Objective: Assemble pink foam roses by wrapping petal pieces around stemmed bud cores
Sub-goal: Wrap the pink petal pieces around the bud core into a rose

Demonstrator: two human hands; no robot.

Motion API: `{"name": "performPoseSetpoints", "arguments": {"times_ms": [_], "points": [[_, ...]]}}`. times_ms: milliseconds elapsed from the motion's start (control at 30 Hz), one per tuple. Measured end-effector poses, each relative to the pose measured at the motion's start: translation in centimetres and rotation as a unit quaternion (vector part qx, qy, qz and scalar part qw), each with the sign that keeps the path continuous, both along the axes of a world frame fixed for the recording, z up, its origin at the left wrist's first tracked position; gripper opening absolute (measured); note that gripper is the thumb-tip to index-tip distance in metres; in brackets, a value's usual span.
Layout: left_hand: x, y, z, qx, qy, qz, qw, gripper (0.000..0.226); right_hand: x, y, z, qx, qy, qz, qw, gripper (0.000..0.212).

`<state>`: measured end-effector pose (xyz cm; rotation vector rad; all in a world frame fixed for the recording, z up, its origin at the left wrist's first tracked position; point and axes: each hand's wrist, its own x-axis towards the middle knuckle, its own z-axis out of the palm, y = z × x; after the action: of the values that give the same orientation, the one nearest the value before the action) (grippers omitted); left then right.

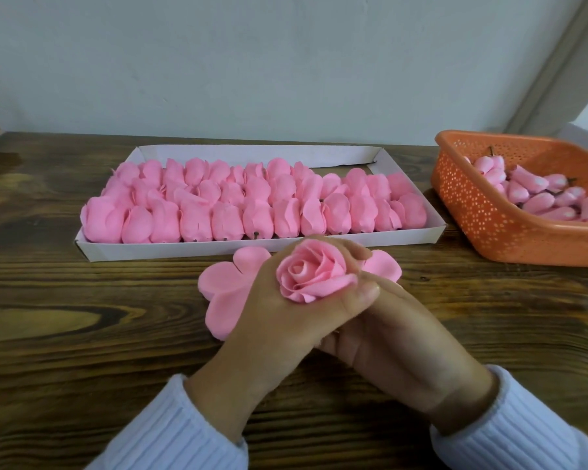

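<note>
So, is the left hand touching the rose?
Touching. The head view shows the left hand curled round the rose, pressing against its outer petals.

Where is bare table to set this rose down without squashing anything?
Bare table left of the petal pieces, in front of the left end of the tray. Another bare patch right of the right hand, in front of the basket. Crowded: the tray is packed with roses, and the gap between tray and basket is narrow.
</note>
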<state>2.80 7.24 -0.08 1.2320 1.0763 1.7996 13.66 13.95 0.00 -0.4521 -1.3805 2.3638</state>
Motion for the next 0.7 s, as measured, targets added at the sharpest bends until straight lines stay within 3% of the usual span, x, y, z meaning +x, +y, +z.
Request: {"name": "performPoseSetpoints", "arguments": {"times_ms": [133, 467, 600, 700], "points": [[-0.12, 0.05, 0.00, -0.022, -0.013, 0.025, 0.999, 0.006, 0.14, 0.02, 0.46, -0.028, 0.035, 0.017, 0.999, 0.046], [-0.10, -0.30, -0.08, -0.015, 0.012, -0.028, 0.999, 0.013, 0.16, -0.09, 0.12, 0.036, -0.001, -0.005, 0.999, 0.044], [-0.15, -0.05, -0.11, 0.009, -0.025, -0.007, 1.000, 0.008, 0.48, -0.12, 0.44, 0.144, -0.039, -0.068, 0.987, 0.022], [-0.47, 0.32, -0.42, 0.019, -0.044, 0.048, 0.998, 0.011, 0.75, 0.53, 0.44, 0.257, -0.051, -0.180, 0.948, 0.016]]}}
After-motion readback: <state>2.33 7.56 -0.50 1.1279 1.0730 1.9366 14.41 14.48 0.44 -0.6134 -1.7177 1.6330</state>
